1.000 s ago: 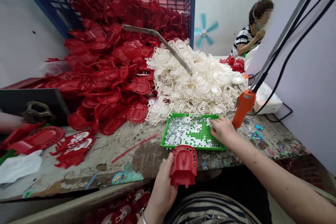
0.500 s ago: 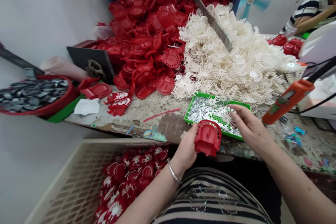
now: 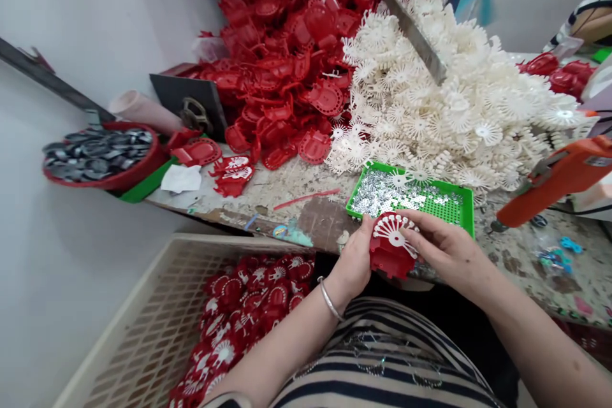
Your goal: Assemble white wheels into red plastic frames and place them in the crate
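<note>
My left hand [image 3: 354, 259] grips a red plastic housing [image 3: 389, 261] by its left side, above my lap. Lying over the housing's face is a white fan-shaped plastic piece [image 3: 396, 238] with spokes. My right hand [image 3: 442, 248] pinches that white piece at its right edge, fingertips against the red part. Just beyond both hands a green tray [image 3: 461, 204] holds many small silvery metal pieces [image 3: 375, 191]; a couple of white fan pieces lie across its far rim.
Heaps of red housings [image 3: 277, 76] and white fan pieces [image 3: 406, 95] fill the back. An orange power screwdriver [image 3: 549, 182] hangs at right. A red bowl [image 3: 109, 178] of dark parts stands left. Below is a cream crate [image 3: 129, 331] of red-and-white assemblies. A metal bar [image 3: 406, 19] crosses the heaps.
My right hand has moved left from over the tray, bringing the white fan piece onto the red housing. The view has shifted, so the bench appears further right.
</note>
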`<move>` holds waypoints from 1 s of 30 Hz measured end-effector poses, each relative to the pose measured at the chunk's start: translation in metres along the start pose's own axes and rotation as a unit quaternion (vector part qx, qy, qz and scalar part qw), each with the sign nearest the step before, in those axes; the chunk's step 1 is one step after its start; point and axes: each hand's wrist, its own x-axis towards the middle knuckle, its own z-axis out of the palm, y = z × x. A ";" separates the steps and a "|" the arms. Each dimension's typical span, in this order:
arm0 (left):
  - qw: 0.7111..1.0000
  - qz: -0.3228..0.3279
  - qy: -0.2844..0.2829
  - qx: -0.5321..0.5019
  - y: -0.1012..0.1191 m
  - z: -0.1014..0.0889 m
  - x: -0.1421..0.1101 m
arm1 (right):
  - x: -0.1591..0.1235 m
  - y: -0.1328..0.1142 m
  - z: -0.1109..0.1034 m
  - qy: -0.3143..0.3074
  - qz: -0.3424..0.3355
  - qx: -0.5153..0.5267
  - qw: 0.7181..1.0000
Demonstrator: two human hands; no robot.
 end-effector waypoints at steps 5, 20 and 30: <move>1.000 0.000 -0.003 -0.013 0.002 0.002 -0.001 | -0.002 0.002 0.001 -0.008 -0.013 -0.009 1.000; 0.995 0.078 0.040 0.048 0.008 0.003 -0.010 | -0.007 0.007 0.023 0.125 -0.163 -0.192 0.960; 0.991 0.097 0.032 0.091 0.010 -0.002 -0.018 | -0.013 0.018 0.034 0.033 0.040 0.125 0.991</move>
